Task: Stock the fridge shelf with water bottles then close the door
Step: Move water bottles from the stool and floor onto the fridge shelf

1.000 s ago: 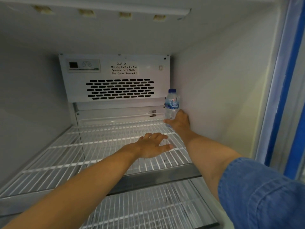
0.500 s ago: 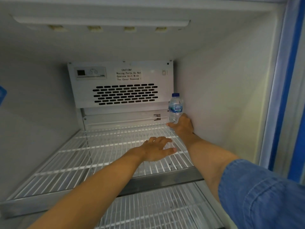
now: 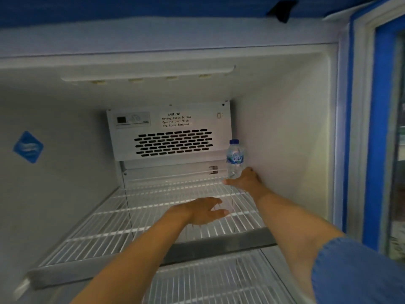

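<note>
The wire shelf (image 3: pixel 135 216) lies open across its left and middle, with room for a hand from the near rail (image 3: pixel 219 245) back to the vent panel (image 3: pixel 171 132). The far right corner is taken: the water bottle (image 3: pixel 235 159) stands just beside the right wall (image 3: pixel 285 150), my right hand (image 3: pixel 245 182) round its base.

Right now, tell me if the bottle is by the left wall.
No: the bottle stands at the back right corner of the shelf, its base gripped by the right hand.
</note>
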`<state>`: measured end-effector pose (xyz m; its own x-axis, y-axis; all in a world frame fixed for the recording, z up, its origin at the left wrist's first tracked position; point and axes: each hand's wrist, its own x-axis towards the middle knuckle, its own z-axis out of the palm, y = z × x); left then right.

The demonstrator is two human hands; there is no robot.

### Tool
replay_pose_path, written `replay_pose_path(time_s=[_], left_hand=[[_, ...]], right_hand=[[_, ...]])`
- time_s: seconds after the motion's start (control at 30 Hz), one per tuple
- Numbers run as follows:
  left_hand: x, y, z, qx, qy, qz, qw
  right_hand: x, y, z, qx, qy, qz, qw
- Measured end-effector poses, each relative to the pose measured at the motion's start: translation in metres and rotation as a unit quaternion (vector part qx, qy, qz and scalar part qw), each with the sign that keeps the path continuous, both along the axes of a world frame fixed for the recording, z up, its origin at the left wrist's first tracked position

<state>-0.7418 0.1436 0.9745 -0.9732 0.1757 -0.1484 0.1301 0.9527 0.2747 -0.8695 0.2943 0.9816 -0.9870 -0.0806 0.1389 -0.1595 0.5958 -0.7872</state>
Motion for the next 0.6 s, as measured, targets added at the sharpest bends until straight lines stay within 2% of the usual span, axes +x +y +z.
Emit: replay_pose_path(time_s=[0.1,0.23,0.33,0.5,0.6], left_hand=[[0.016,0.000,0.007,-0.026,-0.011,0.022,0.999],[0.052,-0.003,0.016,-0.055,0.009,0.061,0.997],[0.087,-0.015,0.021,-0.079,0.059,0.092,0.991],[0.163,-0.055,0.032,-0.050,0.198,0.184,0.961],[0.228,-0.083,0.029,-0.019,0.278,0.210,0.937]], right_hand=[[0.022,0.008,0.004,0.124,-0.036,0.063,0.990],[0.063,0.000,0.014,0.221,-0.058,0.098,0.969],[0.106,-0.015,0.021,0.278,-0.044,0.131,0.951],[0.175,-0.046,0.025,0.262,0.008,0.222,0.939],[0.228,-0.074,0.025,0.189,0.071,0.237,0.950]])
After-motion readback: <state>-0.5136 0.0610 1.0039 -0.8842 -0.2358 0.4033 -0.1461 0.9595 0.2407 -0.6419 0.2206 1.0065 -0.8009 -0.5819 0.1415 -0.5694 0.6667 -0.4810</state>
